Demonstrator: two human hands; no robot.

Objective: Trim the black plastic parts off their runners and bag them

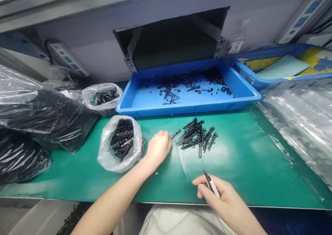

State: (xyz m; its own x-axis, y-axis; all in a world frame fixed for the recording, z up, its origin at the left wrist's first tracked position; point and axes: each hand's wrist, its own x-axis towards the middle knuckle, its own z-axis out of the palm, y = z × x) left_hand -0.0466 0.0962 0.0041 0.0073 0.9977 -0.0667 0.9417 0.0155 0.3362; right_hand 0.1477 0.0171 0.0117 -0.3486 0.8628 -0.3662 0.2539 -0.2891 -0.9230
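My left hand (158, 147) is over the green mat with its fingers closed, and a black plastic strip (175, 134) sticks out past its fingertips. To the right of that hand lies a loose pile of black plastic strips (193, 134), toothed along their edges. My right hand (218, 190), near the front edge, is closed around small pointed snips (211, 184) with the dark tip aimed up and left. Left of my left hand stands an open clear bag (102, 155) full of similar black strips.
A blue tray (186, 107) with scattered small black pieces sits below a dark conveyor opening (176, 41). Another open bag (88, 95) and large filled bags (46, 114) are at left. Clear plastic trays (306, 114) and a second blue bin (249, 77) occupy the right.
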